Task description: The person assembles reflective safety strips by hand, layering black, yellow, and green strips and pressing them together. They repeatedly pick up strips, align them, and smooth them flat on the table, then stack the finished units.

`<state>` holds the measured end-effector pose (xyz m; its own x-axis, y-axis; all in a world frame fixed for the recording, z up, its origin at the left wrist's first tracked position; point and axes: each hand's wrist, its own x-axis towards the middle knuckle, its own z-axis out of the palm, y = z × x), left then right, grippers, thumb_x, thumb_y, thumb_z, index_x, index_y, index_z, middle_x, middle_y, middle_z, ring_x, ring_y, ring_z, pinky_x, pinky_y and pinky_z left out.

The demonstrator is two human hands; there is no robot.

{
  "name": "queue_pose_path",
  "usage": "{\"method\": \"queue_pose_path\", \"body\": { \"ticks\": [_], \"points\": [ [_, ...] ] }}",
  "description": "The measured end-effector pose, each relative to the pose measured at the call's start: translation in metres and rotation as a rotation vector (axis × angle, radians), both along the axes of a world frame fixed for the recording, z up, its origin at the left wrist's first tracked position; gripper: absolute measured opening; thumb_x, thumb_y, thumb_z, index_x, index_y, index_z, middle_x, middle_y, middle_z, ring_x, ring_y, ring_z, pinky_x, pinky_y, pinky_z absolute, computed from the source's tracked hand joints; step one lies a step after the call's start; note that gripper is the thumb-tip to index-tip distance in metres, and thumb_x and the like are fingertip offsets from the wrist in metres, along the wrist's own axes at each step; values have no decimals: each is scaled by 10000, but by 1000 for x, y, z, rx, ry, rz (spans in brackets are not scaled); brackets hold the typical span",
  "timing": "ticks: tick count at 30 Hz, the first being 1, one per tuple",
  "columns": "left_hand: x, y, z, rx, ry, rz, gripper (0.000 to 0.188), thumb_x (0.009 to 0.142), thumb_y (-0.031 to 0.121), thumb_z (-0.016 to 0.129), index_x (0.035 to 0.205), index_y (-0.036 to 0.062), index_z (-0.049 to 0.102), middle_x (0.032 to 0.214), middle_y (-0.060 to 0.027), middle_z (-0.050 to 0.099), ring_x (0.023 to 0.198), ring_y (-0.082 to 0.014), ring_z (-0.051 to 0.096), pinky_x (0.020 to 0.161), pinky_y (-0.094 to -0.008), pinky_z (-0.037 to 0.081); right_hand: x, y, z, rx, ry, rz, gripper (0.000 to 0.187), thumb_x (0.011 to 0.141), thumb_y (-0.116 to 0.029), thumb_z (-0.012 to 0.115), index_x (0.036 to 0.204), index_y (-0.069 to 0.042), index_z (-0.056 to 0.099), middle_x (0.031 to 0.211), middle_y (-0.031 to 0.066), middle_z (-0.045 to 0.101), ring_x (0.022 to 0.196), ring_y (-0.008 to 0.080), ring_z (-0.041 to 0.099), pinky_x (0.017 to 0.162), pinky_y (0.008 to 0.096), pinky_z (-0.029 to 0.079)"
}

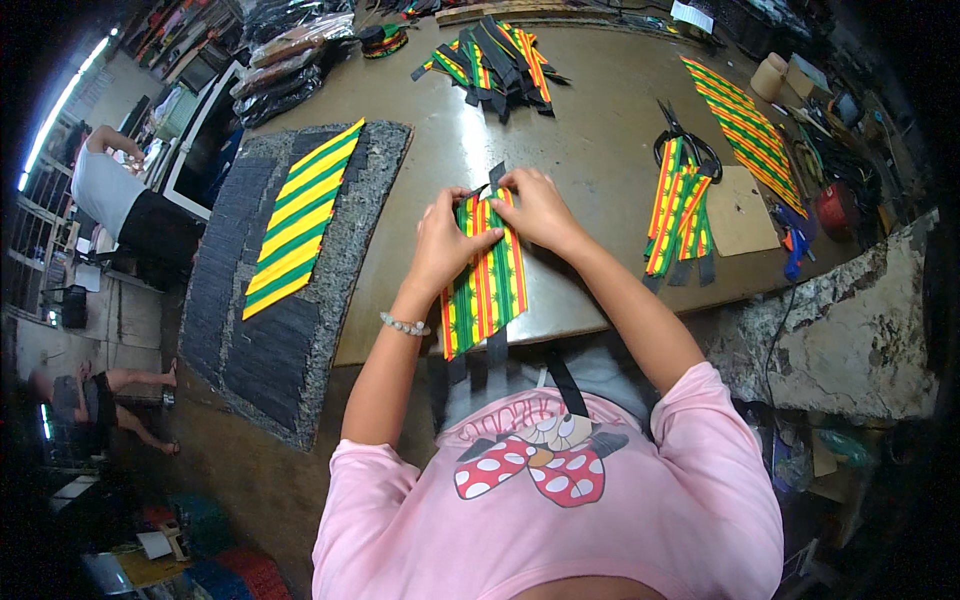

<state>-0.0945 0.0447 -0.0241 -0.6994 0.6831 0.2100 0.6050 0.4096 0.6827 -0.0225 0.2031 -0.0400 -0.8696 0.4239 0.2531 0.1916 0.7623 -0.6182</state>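
Note:
A fabric piece (487, 290) with red, yellow and green stripes and a leaf pattern lies at the table's front edge, its lower end hanging slightly over. My left hand (443, 243) grips its upper left side, with the thumb pressed on the face. At its upper right corner my right hand (543, 212) pinches the top edge, thumb and fingers together. A black strap end (497, 173) sticks up between the two hands. Dark straps (497, 347) hang below the piece. What the fingertips hold underneath is hidden.
A grey board (375, 190) at left carries a yellow-green striped piece (305, 220). Black-handled scissors (675, 135) lie right, beside patterned strips (680, 220) and a cardboard sheet (742, 210). A strip pile (495, 65) sits at the back. Two people are at far left.

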Motion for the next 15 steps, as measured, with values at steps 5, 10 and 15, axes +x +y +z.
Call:
{"method": "queue_pose_path", "body": {
  "ticks": [5,10,15],
  "points": [
    [-5,-12,27,351,-696,-122,681,728,103,829,1300,5,473,868,-59,657,778,-117,647,696,-239,500,18,7,22,-1085,199,187,557,823,-21,723,1303,-8,442,944,46,623,833,86,594,741,205,485],
    [-20,-12,56,146,-653,-260,410,780,125,792,1123,-32,630,804,1,652,734,-48,590,668,-191,464,35,0,40,-1134,256,307,490,831,-37,726,1270,15,513,986,43,640,848,89,600,790,224,488],
    [-9,-7,68,115,-576,-354,253,817,194,756,925,-30,708,799,0,665,712,-41,560,648,-201,451,48,7,45,-1094,148,383,231,889,-164,698,1050,-3,654,939,23,657,839,68,590,759,229,478]
  ]
}}
